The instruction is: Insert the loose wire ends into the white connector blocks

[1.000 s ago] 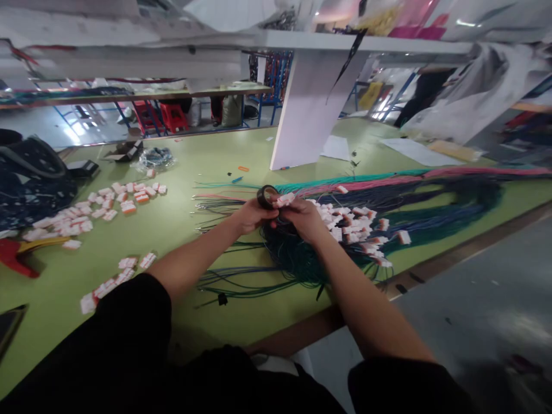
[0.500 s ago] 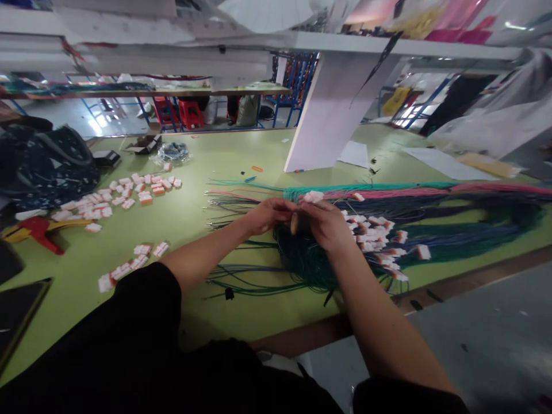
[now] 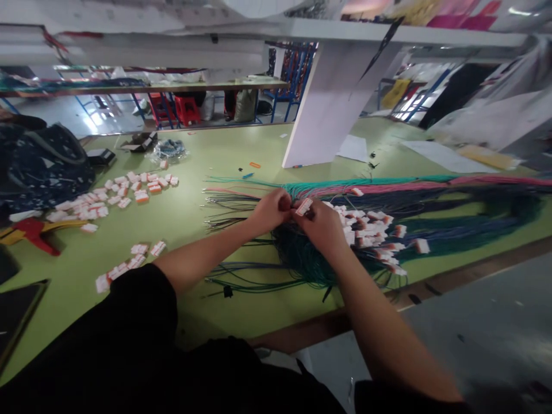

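Observation:
Between the fingers of my right hand [image 3: 321,225] is a white and orange connector [image 3: 304,207]. My left hand [image 3: 272,211] is pinched close beside it, its fingertips at the connector's left; what they hold is too small to make out. Both hands are over bundles of wires, with dark green wires [image 3: 302,261] below and teal wires [image 3: 336,187] and pink wires [image 3: 401,187] behind. A pile of connectors [image 3: 366,230] lies on the wires just right of my right hand. Loose wire ends [image 3: 215,201] fan out to the left.
Loose connectors [image 3: 140,195] lie on the green table [image 3: 190,230] at the left, near red and yellow pliers [image 3: 37,234] and a dark patterned bag [image 3: 38,167]. A white upright panel [image 3: 323,103] stands behind the wires. Papers [image 3: 444,156] lie at the back right.
My right hand has turned, and the connector now shows tilted between its fingers. The fingers of my left hand have curled in more. The view has shifted slightly.

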Action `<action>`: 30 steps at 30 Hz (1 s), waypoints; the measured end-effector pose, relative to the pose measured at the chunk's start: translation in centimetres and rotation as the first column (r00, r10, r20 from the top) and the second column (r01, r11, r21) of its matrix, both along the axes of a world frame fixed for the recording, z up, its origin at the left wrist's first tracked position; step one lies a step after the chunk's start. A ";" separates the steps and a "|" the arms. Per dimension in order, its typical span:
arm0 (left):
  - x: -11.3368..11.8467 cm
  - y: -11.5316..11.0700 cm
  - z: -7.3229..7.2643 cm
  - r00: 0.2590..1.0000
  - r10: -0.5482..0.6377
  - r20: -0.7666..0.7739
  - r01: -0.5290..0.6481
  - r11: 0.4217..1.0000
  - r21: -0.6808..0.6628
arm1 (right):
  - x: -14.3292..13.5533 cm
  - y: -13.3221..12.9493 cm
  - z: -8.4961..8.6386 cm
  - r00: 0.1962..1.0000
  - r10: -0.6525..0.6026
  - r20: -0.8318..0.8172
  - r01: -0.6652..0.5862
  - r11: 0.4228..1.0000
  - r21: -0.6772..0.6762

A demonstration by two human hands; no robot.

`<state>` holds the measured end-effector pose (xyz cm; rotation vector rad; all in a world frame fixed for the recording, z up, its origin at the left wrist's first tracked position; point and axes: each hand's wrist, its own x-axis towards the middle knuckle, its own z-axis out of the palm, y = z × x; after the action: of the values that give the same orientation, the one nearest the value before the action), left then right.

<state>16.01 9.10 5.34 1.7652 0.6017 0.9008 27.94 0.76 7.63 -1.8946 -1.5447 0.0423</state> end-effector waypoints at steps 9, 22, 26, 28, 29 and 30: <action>-0.5 2.4 0.5 0.908 -0.307 0.285 0.418 0.695 -0.585 | 0.5 1.3 -0.4 0.996 0.085 0.001 -0.085 0.991 0.106; -1.9 -3.6 -2.2 0.999 -0.042 -0.005 0.042 0.982 0.184 | 0.6 1.9 1.2 1.000 -0.020 0.009 0.020 1.000 0.018; -1.4 -2.1 -0.9 0.993 0.070 -0.098 -0.061 0.994 0.094 | 0.3 2.0 2.0 0.981 0.184 0.060 -0.188 0.980 0.069; -1.1 -1.3 0.1 0.970 0.115 -0.213 -0.093 0.990 0.108 | 0.1 2.1 1.9 0.966 0.239 0.096 -0.248 0.964 0.098; -1.1 -1.1 0.6 0.955 0.132 -0.267 -0.098 0.986 0.134 | 0.1 2.1 1.7 0.965 0.243 0.103 -0.253 0.962 0.103; -1.2 -0.9 1.0 0.938 0.157 -0.310 -0.109 0.980 0.165 | 0.0 2.1 1.4 0.966 0.238 0.098 -0.248 0.963 0.102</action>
<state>14.84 8.25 6.31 2.0437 0.8957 0.7665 27.99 2.82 9.03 -1.6287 -1.7928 -0.0170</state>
